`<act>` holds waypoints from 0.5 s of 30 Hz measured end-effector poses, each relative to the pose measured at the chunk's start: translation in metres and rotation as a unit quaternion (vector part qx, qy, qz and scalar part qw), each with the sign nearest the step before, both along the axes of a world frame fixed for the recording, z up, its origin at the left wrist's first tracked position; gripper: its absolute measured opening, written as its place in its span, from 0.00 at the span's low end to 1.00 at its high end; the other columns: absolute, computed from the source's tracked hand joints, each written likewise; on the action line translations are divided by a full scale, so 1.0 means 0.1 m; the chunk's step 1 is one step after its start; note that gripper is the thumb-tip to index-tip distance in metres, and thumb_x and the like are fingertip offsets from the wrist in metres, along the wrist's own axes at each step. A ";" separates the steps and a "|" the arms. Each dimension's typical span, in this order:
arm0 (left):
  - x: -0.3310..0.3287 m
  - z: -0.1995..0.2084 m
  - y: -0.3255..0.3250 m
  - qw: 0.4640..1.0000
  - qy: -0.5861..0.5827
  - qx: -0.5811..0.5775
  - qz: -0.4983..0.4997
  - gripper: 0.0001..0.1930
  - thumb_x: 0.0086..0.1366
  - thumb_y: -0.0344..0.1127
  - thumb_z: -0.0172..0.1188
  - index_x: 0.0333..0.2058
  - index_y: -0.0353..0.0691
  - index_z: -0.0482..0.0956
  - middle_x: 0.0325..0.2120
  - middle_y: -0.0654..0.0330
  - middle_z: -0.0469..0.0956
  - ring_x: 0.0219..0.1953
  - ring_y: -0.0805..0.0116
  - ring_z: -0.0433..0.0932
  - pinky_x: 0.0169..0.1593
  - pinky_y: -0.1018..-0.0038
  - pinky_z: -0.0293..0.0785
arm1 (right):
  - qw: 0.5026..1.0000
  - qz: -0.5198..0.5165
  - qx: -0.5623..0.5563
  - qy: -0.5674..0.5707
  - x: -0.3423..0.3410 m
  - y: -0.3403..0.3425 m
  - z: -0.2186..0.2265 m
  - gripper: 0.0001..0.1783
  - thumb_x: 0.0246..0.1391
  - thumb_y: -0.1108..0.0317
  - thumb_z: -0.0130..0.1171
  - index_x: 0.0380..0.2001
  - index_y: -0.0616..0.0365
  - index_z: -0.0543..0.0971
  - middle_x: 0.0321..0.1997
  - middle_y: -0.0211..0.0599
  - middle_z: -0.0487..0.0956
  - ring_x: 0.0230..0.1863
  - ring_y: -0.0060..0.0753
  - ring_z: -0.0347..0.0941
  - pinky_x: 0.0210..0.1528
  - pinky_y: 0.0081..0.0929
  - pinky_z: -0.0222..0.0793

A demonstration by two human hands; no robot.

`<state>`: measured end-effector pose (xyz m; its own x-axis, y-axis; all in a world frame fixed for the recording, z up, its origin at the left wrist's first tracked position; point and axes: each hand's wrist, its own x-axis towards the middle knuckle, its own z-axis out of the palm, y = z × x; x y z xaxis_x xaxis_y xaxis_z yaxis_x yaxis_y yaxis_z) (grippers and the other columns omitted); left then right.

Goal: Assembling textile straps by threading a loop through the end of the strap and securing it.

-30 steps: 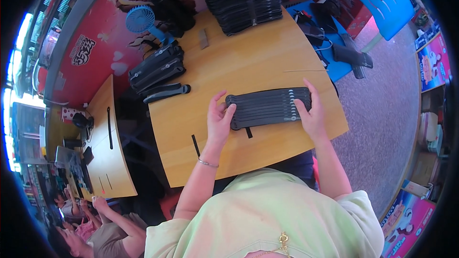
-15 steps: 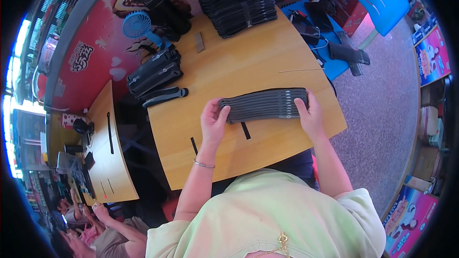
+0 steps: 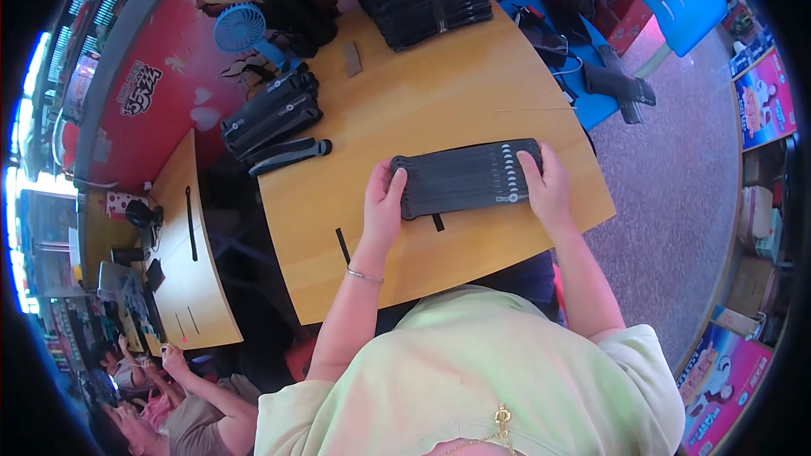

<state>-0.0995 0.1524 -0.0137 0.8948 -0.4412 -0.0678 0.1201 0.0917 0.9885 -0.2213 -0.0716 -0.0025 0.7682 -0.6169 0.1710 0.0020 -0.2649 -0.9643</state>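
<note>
A stack of flat black fabric-like strips [image 3: 460,179] with pale marks near one end is held level over the wooden table [image 3: 405,262]. My left hand [image 3: 385,196] grips its left end, thumb on top and fingers behind. At the other end my right hand [image 3: 546,186] clasps the stack the same way. The strips overlap in a fan, so a row of pale half-round marks shows beside my right thumb. Below the stack, two short black strips [image 3: 342,246] lie on the table, one partly hidden by it.
Bundled black strips [image 3: 274,116] and a loose folded one [image 3: 291,154] lie at the table's left edge. Behind are a blue fan [image 3: 240,29], a dark bottle [image 3: 296,4] and a tall black pile [image 3: 422,0]. A blue chair [image 3: 667,0] stands right; another person [image 3: 203,405] sits left.
The stack has turned from showing its layered edge to a wider, fanned face, its pale marks more exposed. Both hands still hold its ends. The view has shifted slightly.
</note>
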 end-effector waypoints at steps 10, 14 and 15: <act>0.04 -0.03 -0.02 0.998 0.062 -0.015 0.012 0.10 0.67 0.31 0.52 0.44 0.33 0.69 0.37 0.64 0.74 0.40 0.79 0.71 0.46 0.82 0.67 | 0.998 -0.009 -0.008 0.058 0.09 -0.04 -0.01 0.14 0.57 0.62 0.56 0.35 0.65 0.73 0.27 0.41 0.78 0.29 0.29 0.75 0.32 0.26 0.68; 0.06 -0.04 0.04 1.000 0.028 0.003 0.000 0.11 0.66 0.31 0.53 0.43 0.32 0.70 0.36 0.63 0.75 0.39 0.78 0.72 0.46 0.82 0.68 | 0.998 -0.005 -0.018 0.062 0.11 -0.06 0.03 0.14 0.57 0.63 0.56 0.34 0.66 0.73 0.26 0.42 0.78 0.28 0.28 0.74 0.31 0.26 0.68; 0.05 -0.03 0.03 1.000 0.021 0.000 -0.001 0.11 0.66 0.31 0.53 0.43 0.32 0.70 0.36 0.63 0.75 0.39 0.78 0.72 0.46 0.82 0.68 | 0.998 0.004 -0.001 0.065 0.10 -0.08 0.02 0.14 0.57 0.63 0.56 0.34 0.66 0.74 0.27 0.41 0.78 0.29 0.27 0.74 0.33 0.25 0.68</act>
<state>-0.0945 0.1555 -0.0164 0.8900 -0.4435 -0.1061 0.1626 0.0914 0.9824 -0.2110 -0.0796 -0.0006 0.7892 -0.6101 0.0706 -0.1209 -0.2670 -0.9561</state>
